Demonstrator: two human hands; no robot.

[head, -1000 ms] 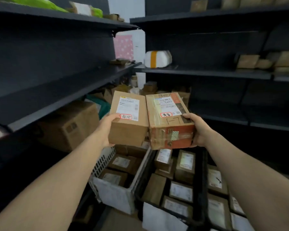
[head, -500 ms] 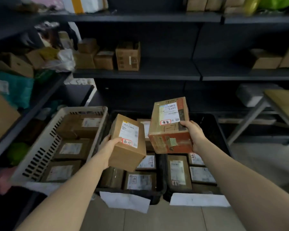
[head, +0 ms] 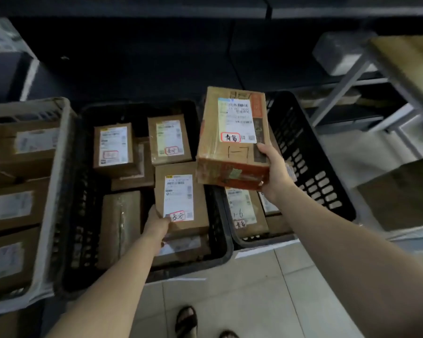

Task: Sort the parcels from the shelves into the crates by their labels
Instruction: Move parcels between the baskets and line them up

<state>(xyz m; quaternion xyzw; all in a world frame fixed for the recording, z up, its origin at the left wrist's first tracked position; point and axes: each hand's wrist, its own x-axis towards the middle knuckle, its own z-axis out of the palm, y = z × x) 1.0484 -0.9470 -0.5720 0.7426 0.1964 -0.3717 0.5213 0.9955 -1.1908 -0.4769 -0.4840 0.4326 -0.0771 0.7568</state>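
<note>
Small parcel (head: 181, 198) low, larger parcel (head: 232, 137) high, one per hand.
The left hand (head: 156, 225) grips the small parcel by its near corner, down in the middle black crate (head: 83, 215) among other boxes (head: 112, 147). The right hand (head: 275, 172) clasps the larger parcel (orange print on its near face) above the right black crate (head: 310, 167). A white crate (head: 59, 167) stands just left.
</note>
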